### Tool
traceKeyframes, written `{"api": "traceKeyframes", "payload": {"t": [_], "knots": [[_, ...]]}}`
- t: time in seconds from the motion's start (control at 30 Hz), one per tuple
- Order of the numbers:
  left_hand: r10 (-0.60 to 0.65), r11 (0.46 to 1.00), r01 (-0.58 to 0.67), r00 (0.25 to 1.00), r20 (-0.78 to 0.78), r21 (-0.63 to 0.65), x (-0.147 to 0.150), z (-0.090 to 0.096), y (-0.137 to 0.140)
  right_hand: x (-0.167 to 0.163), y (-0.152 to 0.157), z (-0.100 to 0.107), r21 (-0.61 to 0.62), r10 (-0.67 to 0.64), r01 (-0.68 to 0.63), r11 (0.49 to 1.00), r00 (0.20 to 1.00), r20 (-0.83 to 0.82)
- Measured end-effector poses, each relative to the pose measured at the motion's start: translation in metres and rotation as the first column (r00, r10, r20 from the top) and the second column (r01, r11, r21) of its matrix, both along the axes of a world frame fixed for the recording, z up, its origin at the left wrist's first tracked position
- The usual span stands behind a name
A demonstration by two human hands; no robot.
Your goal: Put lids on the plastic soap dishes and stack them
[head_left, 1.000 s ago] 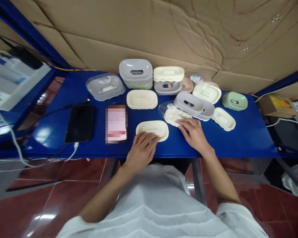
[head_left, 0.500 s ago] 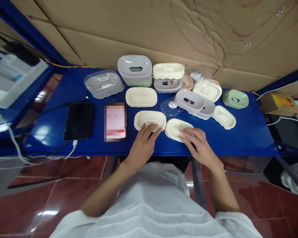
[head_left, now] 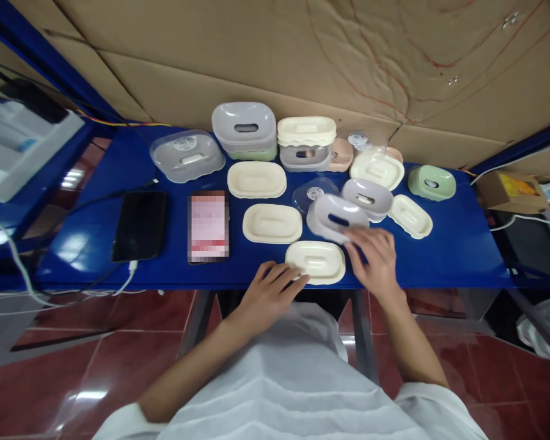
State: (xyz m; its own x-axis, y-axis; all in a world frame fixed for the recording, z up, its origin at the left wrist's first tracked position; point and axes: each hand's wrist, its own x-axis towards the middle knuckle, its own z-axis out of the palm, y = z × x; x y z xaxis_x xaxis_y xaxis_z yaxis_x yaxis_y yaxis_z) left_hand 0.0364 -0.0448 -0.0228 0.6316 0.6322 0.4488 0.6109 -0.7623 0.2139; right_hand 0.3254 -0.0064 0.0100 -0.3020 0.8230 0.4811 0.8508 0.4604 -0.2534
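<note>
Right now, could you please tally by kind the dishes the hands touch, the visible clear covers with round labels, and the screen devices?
Cream dish at the left hand: 1
Grey dish at the right hand: 1
Clear covers: 3
Screen devices: 2
Total: 7

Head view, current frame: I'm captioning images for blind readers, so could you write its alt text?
A person's right hand grips the edge of a slotted grey dish at a blue table, while the left hand is at the left edge of a cream dish. Other dishes sit beyond; a phone lies to the left.
</note>
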Motion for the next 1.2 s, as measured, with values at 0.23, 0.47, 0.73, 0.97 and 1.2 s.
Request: {"api": "traceKeyframes", "payload": {"t": [0.23,0.47,0.73,0.97,1.2], "knots": [[0.107,0.989,-0.116,0.989,0.100,0.091,-0.005,-0.001,0.001,-0.020,-0.063,-0.020,-0.085,0.171,-0.170,0.982,0.985,0.007],[-0.030,0.999,0.029,0.997,0.068,0.012,-0.008,-0.002,0.009,-0.025,-0.061,-0.028,-0.142,0.274,-0.270,0.952,0.962,0.009],[-0.057,0.998,0.059,0.990,0.129,-0.011,-0.023,0.000,0.002,-0.001,-0.014,-0.004,-0.105,0.175,-0.182,0.978,0.982,-0.075],[0.031,0.998,-0.017,0.975,0.221,-0.066,-0.045,-0.007,-0.011,0.032,0.053,0.005,-0.001,-0.092,0.093,0.996,0.982,0.167],[0.017,0.998,0.001,0.963,0.269,-0.068,-0.036,-0.008,0.000,-0.010,0.099,0.006,-0.207,0.235,-0.171,0.963,0.912,0.337]]}}
